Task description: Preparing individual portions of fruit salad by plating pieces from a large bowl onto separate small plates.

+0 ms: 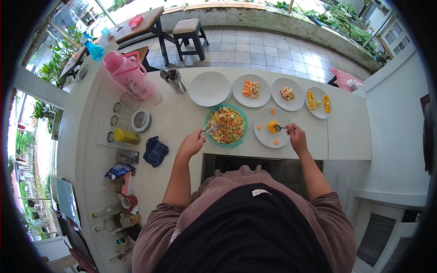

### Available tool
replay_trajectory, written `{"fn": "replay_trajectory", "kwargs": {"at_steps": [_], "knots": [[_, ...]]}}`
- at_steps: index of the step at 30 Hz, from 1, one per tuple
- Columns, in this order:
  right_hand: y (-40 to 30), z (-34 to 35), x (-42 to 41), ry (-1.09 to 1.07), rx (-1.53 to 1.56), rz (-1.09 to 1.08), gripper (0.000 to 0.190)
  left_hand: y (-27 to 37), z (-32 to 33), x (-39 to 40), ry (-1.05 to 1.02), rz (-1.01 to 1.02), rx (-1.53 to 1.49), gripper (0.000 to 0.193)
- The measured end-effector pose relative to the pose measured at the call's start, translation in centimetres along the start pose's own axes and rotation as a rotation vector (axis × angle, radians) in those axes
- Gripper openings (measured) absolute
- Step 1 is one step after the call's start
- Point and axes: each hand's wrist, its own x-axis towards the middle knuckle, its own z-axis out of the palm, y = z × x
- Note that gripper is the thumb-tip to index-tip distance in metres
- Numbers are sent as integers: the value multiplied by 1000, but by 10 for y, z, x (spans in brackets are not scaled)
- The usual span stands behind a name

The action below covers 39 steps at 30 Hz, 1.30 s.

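Observation:
My left hand [192, 143] grips a metal fork [213, 129] over the near left rim of a turquoise bowl [244, 135]. Diced mixed vegetables or fruit [229, 124] in orange, pale and green fill this bowl. In my right hand [297, 136] is a metal spoon [280, 128], its tip touching a small heap of yellow pieces [272, 127], perhaps corn. That heap lies mid-plate on a white plate [264, 140], with several orange slices [272, 111] spaced around it.
Behind stand stacked white plates [209, 88], plates of orange-and-pale cubes [251, 89] and pale chunks [287, 94], and one with yellow rows [326, 103]. Leftward are a cutlery glass [174, 82], pink thermos [131, 76], yellow bottle [126, 136] and blue cloth [155, 152].

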Motion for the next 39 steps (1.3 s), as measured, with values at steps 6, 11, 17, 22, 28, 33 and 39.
{"fn": "replay_trajectory", "kwargs": {"at_steps": [6,11,17,22,28,33,39], "knots": [[1,0,2,15,-13,0,29,-2,1,1,12,-6,-2,36],[3,0,4,26,-25,2,28,-5,1,3,13,-1,-1,36],[9,-2,4,22,0,40,28,-6,1,6,-1,-11,29,36],[5,-9,4,39,-8,71,27,-5,0,8,-7,-13,44,36],[4,-10,1,87,-65,-24,27,5,-2,7,-21,-28,12,36],[1,-3,-2,10,-26,5,27,1,-1,12,-19,5,36,37],[9,-14,2,129,-22,75,27,0,-2,13,-27,1,26,37]]}}
